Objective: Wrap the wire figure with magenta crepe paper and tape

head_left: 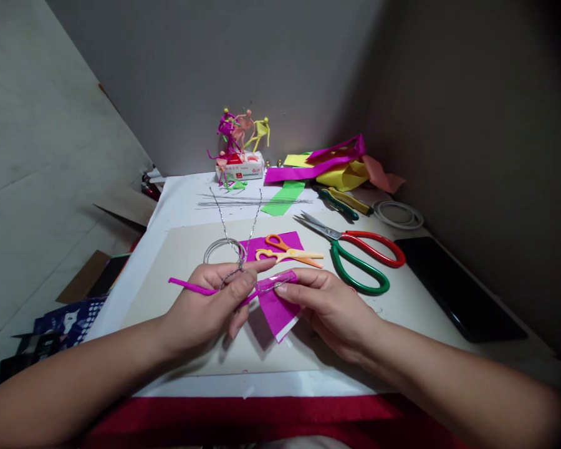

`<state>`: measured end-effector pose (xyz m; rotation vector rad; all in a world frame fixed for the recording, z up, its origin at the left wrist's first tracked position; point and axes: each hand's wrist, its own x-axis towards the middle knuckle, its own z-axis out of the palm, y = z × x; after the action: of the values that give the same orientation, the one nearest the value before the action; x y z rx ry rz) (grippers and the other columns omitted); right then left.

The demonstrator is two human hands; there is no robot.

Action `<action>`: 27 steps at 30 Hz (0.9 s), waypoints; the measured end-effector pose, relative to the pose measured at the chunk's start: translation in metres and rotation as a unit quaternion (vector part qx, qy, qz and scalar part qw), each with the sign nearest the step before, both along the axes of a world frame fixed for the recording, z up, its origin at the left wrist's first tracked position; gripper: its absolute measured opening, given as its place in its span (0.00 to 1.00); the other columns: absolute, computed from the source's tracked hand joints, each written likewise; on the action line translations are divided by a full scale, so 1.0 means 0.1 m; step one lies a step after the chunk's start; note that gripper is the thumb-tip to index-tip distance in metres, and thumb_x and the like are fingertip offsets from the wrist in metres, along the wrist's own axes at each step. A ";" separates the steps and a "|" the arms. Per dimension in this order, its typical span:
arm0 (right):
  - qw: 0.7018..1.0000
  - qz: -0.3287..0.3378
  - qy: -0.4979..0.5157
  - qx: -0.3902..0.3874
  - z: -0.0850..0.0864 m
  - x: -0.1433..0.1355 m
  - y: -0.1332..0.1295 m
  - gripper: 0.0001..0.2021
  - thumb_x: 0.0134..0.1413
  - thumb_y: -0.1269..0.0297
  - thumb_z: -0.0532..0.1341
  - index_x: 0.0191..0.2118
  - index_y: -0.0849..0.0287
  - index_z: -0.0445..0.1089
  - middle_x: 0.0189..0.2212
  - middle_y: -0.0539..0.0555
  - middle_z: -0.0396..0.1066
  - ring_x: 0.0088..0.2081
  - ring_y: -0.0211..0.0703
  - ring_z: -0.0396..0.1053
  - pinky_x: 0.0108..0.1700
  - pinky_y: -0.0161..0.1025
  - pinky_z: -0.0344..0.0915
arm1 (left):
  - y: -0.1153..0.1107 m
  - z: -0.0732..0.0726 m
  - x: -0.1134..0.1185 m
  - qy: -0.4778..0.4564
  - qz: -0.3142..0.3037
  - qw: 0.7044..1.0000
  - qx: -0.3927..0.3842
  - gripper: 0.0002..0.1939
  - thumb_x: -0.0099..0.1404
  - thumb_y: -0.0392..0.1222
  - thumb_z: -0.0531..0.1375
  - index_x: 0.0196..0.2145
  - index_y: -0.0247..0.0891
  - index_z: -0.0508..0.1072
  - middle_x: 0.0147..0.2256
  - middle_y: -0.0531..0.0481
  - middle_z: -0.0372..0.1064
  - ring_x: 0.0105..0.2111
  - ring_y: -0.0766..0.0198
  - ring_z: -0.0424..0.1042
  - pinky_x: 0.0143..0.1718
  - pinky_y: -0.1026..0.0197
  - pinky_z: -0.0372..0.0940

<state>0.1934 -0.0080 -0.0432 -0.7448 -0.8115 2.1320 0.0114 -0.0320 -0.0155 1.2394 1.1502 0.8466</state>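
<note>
In front of the orange scissors [290, 253], left fingers [243, 285] are pinching twisted wire [240, 265], right fingers [293, 293] magenta paper [277, 313], seemingly wrapping; tight rolling seems needed.

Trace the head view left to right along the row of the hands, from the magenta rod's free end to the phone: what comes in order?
Magenta rod's free end, left hand, magenta paper, right hand, green handle of the large scissors, black phone.

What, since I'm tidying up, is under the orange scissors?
Beneath the orange scissors is a sheet of magenta paper; the tips reach past it over the pale board. Whatever lies directly beneath the scissors is covered.
</note>
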 end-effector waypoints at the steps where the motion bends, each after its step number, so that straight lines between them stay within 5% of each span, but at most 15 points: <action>1: 1.000 -0.001 0.002 0.000 0.00 0.00 0.00 0.06 0.44 0.70 0.68 0.33 0.61 0.77 0.29 0.51 0.77 0.30 0.34 0.72 0.39 0.32 0.66 | 0.00 0.00 0.00 0.000 0.001 1.000 -0.001 0.25 0.66 0.53 0.55 0.56 0.35 0.67 0.10 0.59 0.61 0.11 0.75 0.55 0.16 0.70 0.50; 14: 1.000 0.011 0.019 0.019 -0.01 0.01 0.01 0.08 0.47 0.70 0.67 0.37 0.60 0.77 0.29 0.52 0.77 0.31 0.33 0.72 0.38 0.30 0.67 | 0.00 0.03 -0.01 0.013 0.012 1.000 -0.005 0.23 0.66 0.53 0.54 0.51 0.36 0.71 0.10 0.58 0.61 0.12 0.75 0.56 0.17 0.70 0.53; 21: 0.997 0.024 0.060 0.033 -0.01 0.00 -0.01 0.09 0.49 0.71 0.66 0.39 0.58 0.77 0.32 0.51 0.78 0.34 0.33 0.73 0.43 0.31 0.67 | 0.01 0.03 -0.01 0.060 0.047 0.997 0.013 0.20 0.65 0.54 0.54 0.31 0.35 0.77 0.10 0.57 0.60 0.13 0.73 0.58 0.19 0.68 0.55; 24: 0.998 0.008 0.050 0.027 -0.02 -0.01 -0.02 0.09 0.49 0.71 0.66 0.39 0.58 0.77 0.31 0.52 0.78 0.33 0.33 0.73 0.41 0.31 0.67 | 0.02 0.03 0.00 0.077 0.051 0.995 0.025 0.26 0.65 0.54 0.54 0.15 0.36 0.69 0.09 0.55 0.60 0.13 0.73 0.58 0.18 0.68 0.55; 27: 0.999 -0.001 0.044 0.031 -0.03 -0.01 -0.02 0.10 0.49 0.71 0.66 0.40 0.58 0.77 0.32 0.52 0.77 0.34 0.35 0.73 0.42 0.32 0.67 | 0.02 0.06 0.01 0.084 0.045 0.995 0.023 0.29 0.66 0.54 0.53 0.11 0.37 0.65 0.09 0.54 0.60 0.12 0.72 0.58 0.18 0.67 0.54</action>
<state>0.1926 -0.0104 -0.0457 -0.6133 -0.8261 2.1122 0.0126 -0.0295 -0.0099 1.3233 1.3359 0.8527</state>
